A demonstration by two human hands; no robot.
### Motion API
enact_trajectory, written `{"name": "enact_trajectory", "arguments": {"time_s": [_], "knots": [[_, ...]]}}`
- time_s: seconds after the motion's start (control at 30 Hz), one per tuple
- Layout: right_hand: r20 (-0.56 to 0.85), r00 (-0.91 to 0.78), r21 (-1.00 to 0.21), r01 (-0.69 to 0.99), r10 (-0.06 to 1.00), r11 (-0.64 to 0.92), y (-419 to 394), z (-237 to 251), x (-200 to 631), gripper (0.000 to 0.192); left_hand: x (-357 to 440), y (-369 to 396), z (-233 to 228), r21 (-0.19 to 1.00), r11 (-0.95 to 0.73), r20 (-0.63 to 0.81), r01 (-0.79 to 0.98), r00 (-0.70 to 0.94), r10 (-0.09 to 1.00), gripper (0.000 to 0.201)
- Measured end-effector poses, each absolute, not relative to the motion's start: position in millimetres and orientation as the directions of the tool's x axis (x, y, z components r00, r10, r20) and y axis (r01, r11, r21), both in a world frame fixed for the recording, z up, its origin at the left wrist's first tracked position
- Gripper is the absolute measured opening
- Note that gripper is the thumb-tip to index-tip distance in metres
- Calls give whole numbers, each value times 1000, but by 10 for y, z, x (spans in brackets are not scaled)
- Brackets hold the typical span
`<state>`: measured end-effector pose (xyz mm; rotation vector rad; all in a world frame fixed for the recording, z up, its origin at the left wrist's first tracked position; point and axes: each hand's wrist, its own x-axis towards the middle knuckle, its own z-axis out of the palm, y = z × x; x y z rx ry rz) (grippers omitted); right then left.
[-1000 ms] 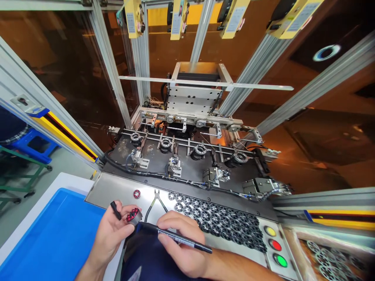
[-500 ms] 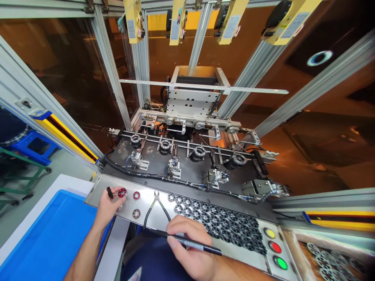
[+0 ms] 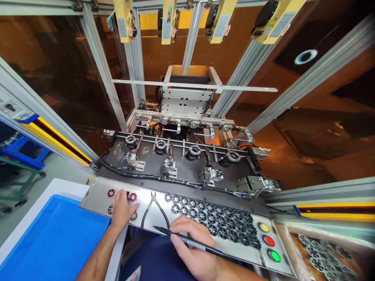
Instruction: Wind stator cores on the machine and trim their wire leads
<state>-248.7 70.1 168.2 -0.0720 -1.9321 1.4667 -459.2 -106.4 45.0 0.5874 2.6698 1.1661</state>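
One head-worn camera looks forward and down, close over the steel shelf [image 3: 96,195], toward the enclosed machine [image 3: 187,105] beyond.

The labels [image 3: 122,27] on yellow units are unreadable.

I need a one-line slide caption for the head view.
Left hand rests among red-marked parts on the steel shelf; right hand holds a black pen.

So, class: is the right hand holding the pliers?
No: the right hand holds a black pen, while the pliers lie untouched on the metal shelf.
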Motion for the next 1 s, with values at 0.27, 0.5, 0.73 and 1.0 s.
{"name": "enact_trajectory", "arguments": {"time_s": [0.27, 0.5, 0.73, 1.0], "knots": [[470, -751, -875, -328, 463, 356, 727, 1663, -2530, 15, -4474, -1016, 759, 907, 416, -132, 61, -897, 421, 39], [438, -745, -897, -329, 503, 295, 672, 1665, -2637, 12, -4059, -1012, 1402, 945, 42, -292, -325, -778, 557, 50], [435, -768, -900, -352, 470, 258, 654, 1617, -2669, 12, -3903, -982, 1547, 868, -112, -324, -484, -721, 612, 46], [397, -787, -917, -315, 472, 245, 655, 1587, -2664, 12, -3904, -1019, 1534, 867, -95, -336, -489, -714, 614, 45]]}}
